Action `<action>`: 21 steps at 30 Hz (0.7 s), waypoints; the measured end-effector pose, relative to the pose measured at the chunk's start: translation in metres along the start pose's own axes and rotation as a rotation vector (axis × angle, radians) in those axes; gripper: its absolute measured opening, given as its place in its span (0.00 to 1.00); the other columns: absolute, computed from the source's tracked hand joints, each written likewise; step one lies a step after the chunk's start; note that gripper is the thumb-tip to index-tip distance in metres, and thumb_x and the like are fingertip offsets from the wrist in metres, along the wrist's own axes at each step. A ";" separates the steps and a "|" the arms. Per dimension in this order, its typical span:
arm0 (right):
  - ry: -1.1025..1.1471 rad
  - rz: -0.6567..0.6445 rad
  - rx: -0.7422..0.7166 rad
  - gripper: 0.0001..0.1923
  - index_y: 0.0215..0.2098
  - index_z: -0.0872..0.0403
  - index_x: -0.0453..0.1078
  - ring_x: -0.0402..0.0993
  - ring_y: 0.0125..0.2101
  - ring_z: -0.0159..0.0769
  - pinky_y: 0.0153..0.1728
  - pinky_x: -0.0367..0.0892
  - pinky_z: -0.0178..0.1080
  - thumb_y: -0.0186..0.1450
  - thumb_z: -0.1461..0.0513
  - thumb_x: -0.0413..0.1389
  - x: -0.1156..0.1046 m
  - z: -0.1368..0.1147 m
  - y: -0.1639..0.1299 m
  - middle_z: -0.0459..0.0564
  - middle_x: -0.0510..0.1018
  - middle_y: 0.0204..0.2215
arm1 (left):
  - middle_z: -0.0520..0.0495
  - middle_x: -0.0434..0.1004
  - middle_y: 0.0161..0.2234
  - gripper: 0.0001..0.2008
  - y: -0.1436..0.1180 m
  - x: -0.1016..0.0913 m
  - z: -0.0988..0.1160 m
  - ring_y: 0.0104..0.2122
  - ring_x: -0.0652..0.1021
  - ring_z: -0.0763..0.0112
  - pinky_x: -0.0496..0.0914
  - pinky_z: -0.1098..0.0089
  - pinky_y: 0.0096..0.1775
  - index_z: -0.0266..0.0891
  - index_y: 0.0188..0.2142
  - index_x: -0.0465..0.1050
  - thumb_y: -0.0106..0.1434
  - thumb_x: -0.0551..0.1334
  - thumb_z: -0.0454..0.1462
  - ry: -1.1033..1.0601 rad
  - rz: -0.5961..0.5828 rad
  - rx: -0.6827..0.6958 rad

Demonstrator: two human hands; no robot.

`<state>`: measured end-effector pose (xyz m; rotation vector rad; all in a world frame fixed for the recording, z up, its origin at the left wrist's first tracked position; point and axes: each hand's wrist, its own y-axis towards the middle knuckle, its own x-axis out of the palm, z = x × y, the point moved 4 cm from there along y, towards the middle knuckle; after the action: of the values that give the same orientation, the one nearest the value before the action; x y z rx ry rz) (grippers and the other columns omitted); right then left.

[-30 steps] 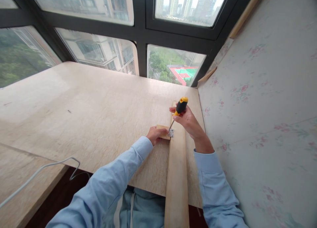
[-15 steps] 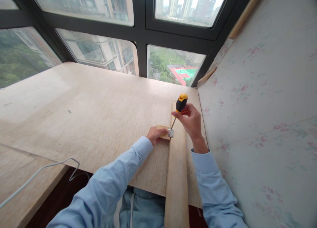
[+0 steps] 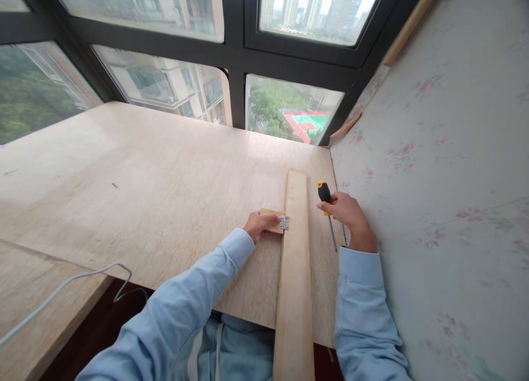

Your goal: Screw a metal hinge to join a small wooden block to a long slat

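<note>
A small wooden block [image 3: 270,213] is gripped by my left hand [image 3: 259,226], thumb on top. A silver metal hinge [image 3: 284,222] lies across the joint between this block and a long wooden board [image 3: 295,282]; screw heads seem to show in its leaves. My right hand [image 3: 345,209] holds a screwdriver [image 3: 324,193] with a black and yellow handle, pinched between thumb and fingers. Its shaft points down and slightly right, to the right of the board and apart from the hinge.
Both wooden pieces rest on a beige stone-look sill [image 3: 185,166], and the board overhangs its front edge. A tiny dark metal piece [image 3: 115,186] lies at left. A white cable [image 3: 61,287] runs at lower left. The flowered wall [image 3: 433,177] is close on the right.
My right hand has lifted the screwdriver off the hinge and moved it right, and its tip has swung to point down and right. My left hand stays on the block.
</note>
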<state>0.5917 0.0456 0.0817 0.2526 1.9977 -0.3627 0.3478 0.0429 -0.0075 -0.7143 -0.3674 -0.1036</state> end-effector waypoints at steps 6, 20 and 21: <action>-0.055 -0.193 0.105 0.10 0.29 0.58 0.74 0.77 0.21 0.36 0.22 0.66 0.33 0.56 0.58 0.64 0.029 0.020 0.016 0.54 0.81 0.26 | 0.42 0.81 0.31 0.18 0.003 -0.002 -0.002 0.31 0.80 0.63 0.77 0.62 0.36 0.33 0.32 0.74 0.39 0.73 0.26 -0.002 -0.006 0.001; -0.065 -0.199 0.153 0.15 0.34 0.58 0.72 0.76 0.22 0.34 0.19 0.65 0.31 0.55 0.56 0.65 0.044 0.034 0.022 0.55 0.82 0.30 | 0.40 0.81 0.32 0.16 0.004 -0.001 -0.003 0.30 0.80 0.62 0.77 0.60 0.34 0.31 0.31 0.74 0.40 0.71 0.26 -0.038 -0.038 0.009; -0.075 -0.200 0.151 0.15 0.34 0.58 0.72 0.76 0.22 0.34 0.19 0.65 0.32 0.55 0.55 0.64 0.044 0.034 0.022 0.55 0.81 0.30 | 0.40 0.80 0.32 0.16 0.005 -0.001 -0.003 0.30 0.80 0.61 0.77 0.59 0.34 0.31 0.31 0.74 0.40 0.71 0.26 -0.040 -0.038 0.007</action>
<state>0.6083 0.0545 0.0249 0.1317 1.9284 -0.6424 0.3489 0.0445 -0.0128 -0.7029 -0.4197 -0.1241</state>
